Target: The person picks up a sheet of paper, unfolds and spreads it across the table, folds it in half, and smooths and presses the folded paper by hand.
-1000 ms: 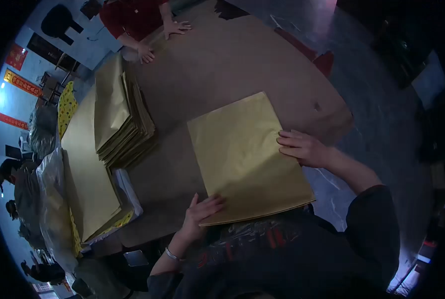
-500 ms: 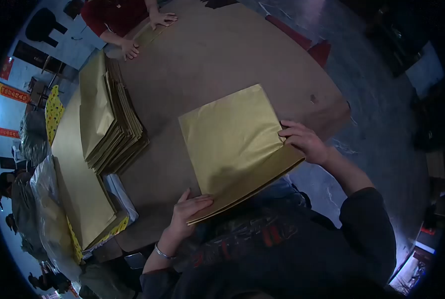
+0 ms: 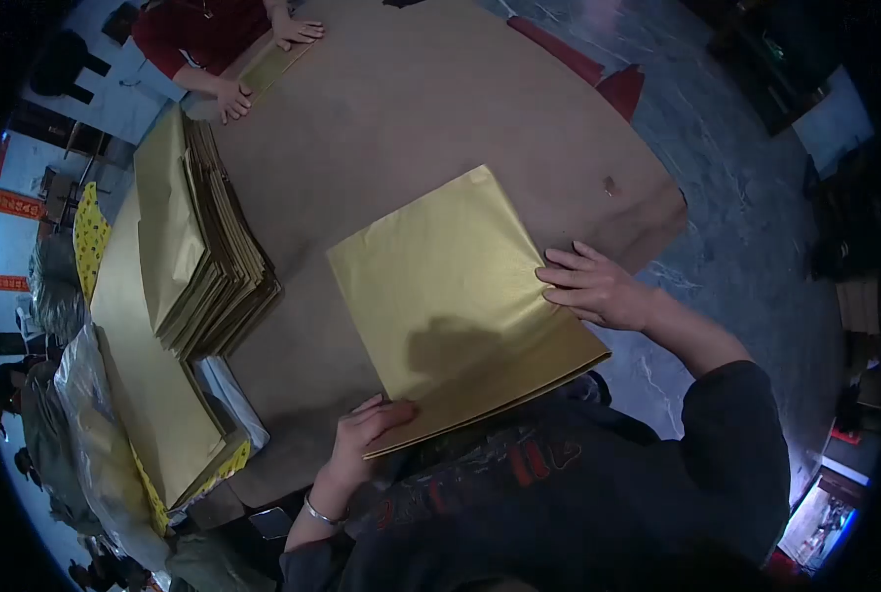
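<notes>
A square of folded gold paper (image 3: 440, 266) lies in front of me at the table's near side. Along its near edge runs a darker strip, with more than one layer visible at the rim. My left hand (image 3: 369, 431) holds the near left corner, fingers together on top; its thumb is hard to make out. On the right edge rests my right hand (image 3: 598, 288), fingers spread and flat, with small creases fanning out from the fingertips. A shadow falls across the paper's middle.
A tall stack of folded gold paper (image 3: 203, 247) stands to the left, on larger gold sheets (image 3: 154, 405). Clear plastic wrapping (image 3: 95, 405) lies beside them. Across the brown tabletop (image 3: 381, 118), a person in red sleeves presses both hands on a narrow gold strip (image 3: 272, 67).
My right hand has flattened, its fingers spreading over the paper's right edge. The near right corner has come away from that hand and sits lower. My left hand stays at its corner. The view has shifted slightly.
</notes>
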A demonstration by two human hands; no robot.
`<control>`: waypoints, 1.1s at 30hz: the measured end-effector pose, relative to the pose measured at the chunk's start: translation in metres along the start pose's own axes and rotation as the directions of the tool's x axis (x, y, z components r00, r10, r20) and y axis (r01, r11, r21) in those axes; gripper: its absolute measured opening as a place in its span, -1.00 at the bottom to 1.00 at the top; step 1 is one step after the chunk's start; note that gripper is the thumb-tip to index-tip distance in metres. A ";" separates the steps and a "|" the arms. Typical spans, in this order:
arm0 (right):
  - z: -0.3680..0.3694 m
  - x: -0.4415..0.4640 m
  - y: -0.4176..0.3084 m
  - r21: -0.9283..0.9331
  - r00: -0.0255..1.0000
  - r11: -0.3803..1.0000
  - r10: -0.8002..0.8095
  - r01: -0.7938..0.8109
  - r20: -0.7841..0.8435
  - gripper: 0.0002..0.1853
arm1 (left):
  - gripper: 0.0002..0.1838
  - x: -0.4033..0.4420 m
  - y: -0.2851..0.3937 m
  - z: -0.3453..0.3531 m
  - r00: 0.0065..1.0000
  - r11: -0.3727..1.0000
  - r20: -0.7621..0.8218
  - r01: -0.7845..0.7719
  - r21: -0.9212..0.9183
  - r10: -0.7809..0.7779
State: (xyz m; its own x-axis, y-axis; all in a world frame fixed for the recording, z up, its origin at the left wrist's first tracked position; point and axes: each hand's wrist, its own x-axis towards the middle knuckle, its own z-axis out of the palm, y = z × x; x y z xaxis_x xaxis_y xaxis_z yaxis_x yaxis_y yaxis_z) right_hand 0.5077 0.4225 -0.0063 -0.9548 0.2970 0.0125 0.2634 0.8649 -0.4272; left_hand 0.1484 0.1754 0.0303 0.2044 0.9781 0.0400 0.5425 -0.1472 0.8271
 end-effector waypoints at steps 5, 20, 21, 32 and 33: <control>0.008 -0.007 -0.005 0.083 0.973 0.994 0.081 -0.065 -0.215 -0.59 | -0.78 0.016 0.012 -0.013 0.999 0.998 0.022 0.037 -0.044 -0.036; 0.019 0.056 -0.037 0.249 0.641 0.819 0.563 -0.516 -0.521 -0.77 | -0.51 0.102 -0.050 -0.033 0.806 0.341 -0.020 0.228 -0.912 -0.592; 0.018 0.059 -0.037 0.249 0.643 0.820 0.562 -0.516 -0.520 -0.77 | -0.51 0.099 -0.054 -0.033 0.805 0.340 -0.020 0.228 -0.912 -0.593; 0.016 0.076 -0.032 0.136 0.623 0.799 0.551 -0.585 -0.555 -0.74 | -0.38 0.103 -0.051 -0.045 0.837 0.856 -0.306 0.505 0.110 -0.455; 0.016 0.076 -0.030 0.121 0.630 0.797 0.550 -0.591 -0.547 -0.75 | -0.44 0.102 -0.052 -0.043 0.851 0.862 -0.309 0.484 0.148 -0.424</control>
State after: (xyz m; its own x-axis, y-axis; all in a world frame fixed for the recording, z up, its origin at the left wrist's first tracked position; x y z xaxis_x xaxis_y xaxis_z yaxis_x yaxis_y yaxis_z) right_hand 0.4247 0.4125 -0.0075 -0.3815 0.8847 0.2677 0.7577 0.4652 -0.4576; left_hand 0.1059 0.2890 0.0161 -0.3082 0.9404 -0.1436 0.6877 0.3246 0.6494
